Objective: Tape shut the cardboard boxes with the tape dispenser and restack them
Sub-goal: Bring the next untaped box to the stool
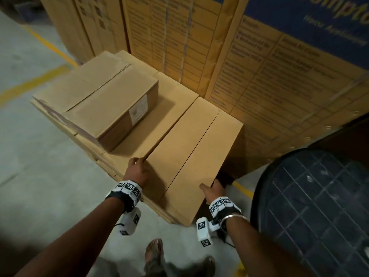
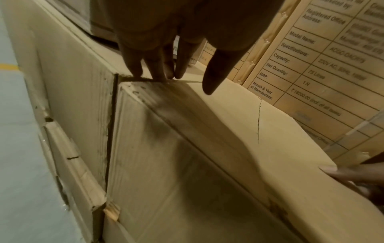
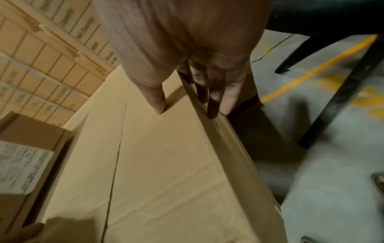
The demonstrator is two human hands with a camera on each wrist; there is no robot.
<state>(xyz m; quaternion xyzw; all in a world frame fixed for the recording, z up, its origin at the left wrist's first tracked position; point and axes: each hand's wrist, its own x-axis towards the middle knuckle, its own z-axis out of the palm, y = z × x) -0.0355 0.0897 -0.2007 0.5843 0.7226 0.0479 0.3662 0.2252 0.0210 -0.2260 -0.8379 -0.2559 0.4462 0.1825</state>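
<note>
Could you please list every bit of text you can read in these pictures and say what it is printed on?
"Model Name:", "Specifications:", "Capacity:", "Net Quantity:", "MRP:", "Month & Year of Manufacture:": large printed carton.
"Home Appliances", blurred: the carton's blue panel.
White label on the small box: too blurred.

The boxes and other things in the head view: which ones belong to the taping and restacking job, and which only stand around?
Belong to the job:
- long box, seam untaped, held by left hand and right hand
- smaller labelled box on the stack

Only standing around:
- printed cartons behind
- black plastic chair
- yellow floor lines

No tape dispenser is visible.
</note>
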